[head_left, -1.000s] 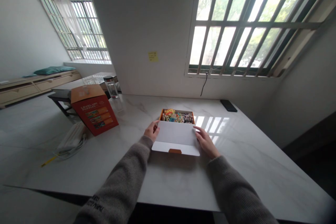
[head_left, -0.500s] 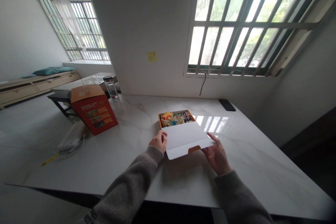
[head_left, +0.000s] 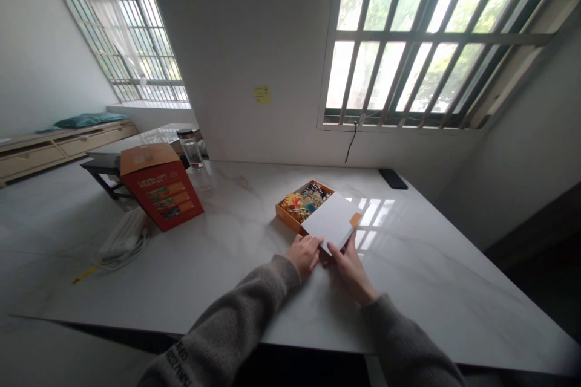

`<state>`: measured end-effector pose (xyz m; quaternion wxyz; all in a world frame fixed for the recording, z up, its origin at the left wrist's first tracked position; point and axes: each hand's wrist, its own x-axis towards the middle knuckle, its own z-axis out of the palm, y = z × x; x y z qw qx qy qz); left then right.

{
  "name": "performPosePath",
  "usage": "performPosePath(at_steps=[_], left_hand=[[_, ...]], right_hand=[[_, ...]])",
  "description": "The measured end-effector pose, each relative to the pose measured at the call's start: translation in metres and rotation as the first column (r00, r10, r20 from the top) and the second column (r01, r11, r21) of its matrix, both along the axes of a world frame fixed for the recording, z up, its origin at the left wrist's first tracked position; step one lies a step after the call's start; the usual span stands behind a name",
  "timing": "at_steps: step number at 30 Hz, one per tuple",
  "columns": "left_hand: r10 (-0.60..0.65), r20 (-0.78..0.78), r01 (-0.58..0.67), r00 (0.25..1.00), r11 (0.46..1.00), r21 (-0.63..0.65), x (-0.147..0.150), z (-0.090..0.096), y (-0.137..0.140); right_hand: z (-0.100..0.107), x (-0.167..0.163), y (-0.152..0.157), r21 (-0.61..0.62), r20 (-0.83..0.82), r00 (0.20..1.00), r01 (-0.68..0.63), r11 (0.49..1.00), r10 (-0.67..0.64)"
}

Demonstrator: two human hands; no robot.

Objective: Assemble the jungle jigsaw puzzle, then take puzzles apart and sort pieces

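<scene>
A shallow orange puzzle box (head_left: 290, 217) rests at an angle on the table, its white lid flap (head_left: 330, 221) folded over the nearer part. Colourful jigsaw pieces (head_left: 302, 204) show in the uncovered far left part. My left hand (head_left: 306, 256) is closed at the near corner of the box, fingertips on the flap's edge. With thumb on top of the flap and fingers along the side, my right hand (head_left: 349, 263) grips the box at its right near edge. An orange tab (head_left: 355, 219) sticks out at the flap's right edge.
A large red puzzle carton (head_left: 163, 193) stands at the left, with a glass bottle (head_left: 193, 151) behind it. A white power strip with cable (head_left: 122, 239) lies beside the carton. A black phone (head_left: 393, 179) lies at the back right, near the table's edge.
The box has turned anticlockwise, and its flap lies lower over it, the tab now facing right. My left hand has moved right; my right hand has shifted left, closer to it.
</scene>
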<state>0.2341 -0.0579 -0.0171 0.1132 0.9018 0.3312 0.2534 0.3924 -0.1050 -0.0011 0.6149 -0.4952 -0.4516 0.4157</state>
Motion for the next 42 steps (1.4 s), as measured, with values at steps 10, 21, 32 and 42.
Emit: performPosePath(at_steps=[10, 21, 32, 42], left_hand=[[0.375, 0.434, -0.436, 0.819, 0.899, 0.046, -0.074, 0.015, 0.051], [0.259, 0.390, -0.270, 0.884, 0.963, -0.028, -0.091, -0.008, 0.063], [0.292, 0.423, -0.314, 0.858, 0.949, -0.019, -0.076, -0.001, 0.050], [0.426, 0.044, -0.421, 0.904, 0.903, -0.089, -0.056, 0.048, 0.081]], right_hand=[[-0.011, 0.041, 0.042, -0.223, -0.090, 0.992, 0.071, 0.972, -0.093], [-0.001, 0.063, 0.066, 0.027, 0.270, 0.867, 0.428, 0.903, -0.419], [0.004, -0.042, 0.040, 0.449, 0.863, 0.378, -0.269, 0.852, -0.335], [-0.007, -0.037, 0.045, 0.378, 0.899, 0.331, -0.259, 0.889, -0.286]])
